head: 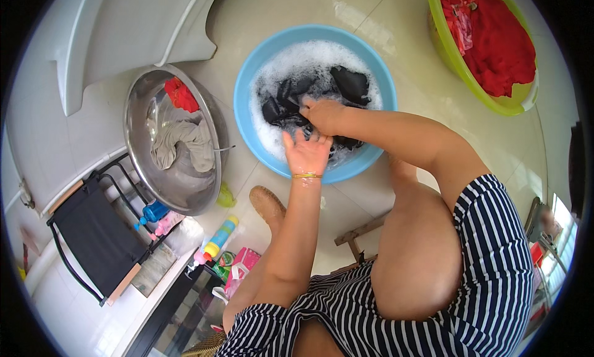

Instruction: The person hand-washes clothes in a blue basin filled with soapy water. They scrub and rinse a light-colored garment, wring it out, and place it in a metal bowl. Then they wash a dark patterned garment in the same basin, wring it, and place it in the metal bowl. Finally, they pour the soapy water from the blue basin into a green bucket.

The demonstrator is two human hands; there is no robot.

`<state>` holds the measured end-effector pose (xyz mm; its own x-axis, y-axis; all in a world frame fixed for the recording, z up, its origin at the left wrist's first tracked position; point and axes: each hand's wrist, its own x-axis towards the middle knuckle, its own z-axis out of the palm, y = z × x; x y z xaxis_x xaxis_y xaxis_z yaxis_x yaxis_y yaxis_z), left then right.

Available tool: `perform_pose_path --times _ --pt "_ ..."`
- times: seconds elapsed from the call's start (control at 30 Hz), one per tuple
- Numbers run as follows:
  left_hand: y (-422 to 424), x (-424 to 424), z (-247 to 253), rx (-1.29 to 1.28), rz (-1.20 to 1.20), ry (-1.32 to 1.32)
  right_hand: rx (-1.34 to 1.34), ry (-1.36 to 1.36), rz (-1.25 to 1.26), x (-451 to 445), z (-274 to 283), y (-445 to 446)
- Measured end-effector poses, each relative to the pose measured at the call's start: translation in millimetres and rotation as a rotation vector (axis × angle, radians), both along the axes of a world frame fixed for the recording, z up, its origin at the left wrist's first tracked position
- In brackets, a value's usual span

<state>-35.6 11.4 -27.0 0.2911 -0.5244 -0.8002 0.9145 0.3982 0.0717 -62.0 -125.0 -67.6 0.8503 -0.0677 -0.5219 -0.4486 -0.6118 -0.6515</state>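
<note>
A light-blue plastic basin [242,125] stands on the floor before me, holding sudsy water and black wet cloth [351,84]. White foam [320,50] lies thickest along the far and left sides. My left hand [308,155] is palm up over the near part of the basin, wet, fingers apart, their tips at the cloth. A gold-coloured bangle [307,175] circles that wrist. Just beyond it, my right hand [326,115] reaches in from the right, palm down, against the black cloth. Its fingertips are blurred and partly hidden, so their grip is unclear.
Left of the basin, a tilted steel bowl [135,139] holds grey cloth [178,143] and red cloth [181,95]. A green tub [452,74] with red clothes [499,41] stands far right. Bottles [222,237] and a black folding stool [100,236] are at lower left.
</note>
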Motion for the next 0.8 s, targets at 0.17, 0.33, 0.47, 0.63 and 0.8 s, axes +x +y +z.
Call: perform_pose_path --times 0.17,0.33,0.47,0.63,0.8 --pt "-16 11 12 0.017 -0.052 -0.093 0.025 -0.059 -0.205 5 52 -5" --pt "-31 24 49 -0.188 -0.228 -0.169 0.244 -0.376 0.021 -19 183 23" --pt "-45 24 76 -0.11 -0.372 -0.163 0.219 -0.603 0.116 -28 178 40" --pt "-11 19 35 0.042 -0.181 -0.182 -0.196 -0.578 -0.285 -9 83 -18" --pt "-13 21 26 0.388 -0.569 -0.69 -0.189 -0.348 -0.692 -27 43 -41"
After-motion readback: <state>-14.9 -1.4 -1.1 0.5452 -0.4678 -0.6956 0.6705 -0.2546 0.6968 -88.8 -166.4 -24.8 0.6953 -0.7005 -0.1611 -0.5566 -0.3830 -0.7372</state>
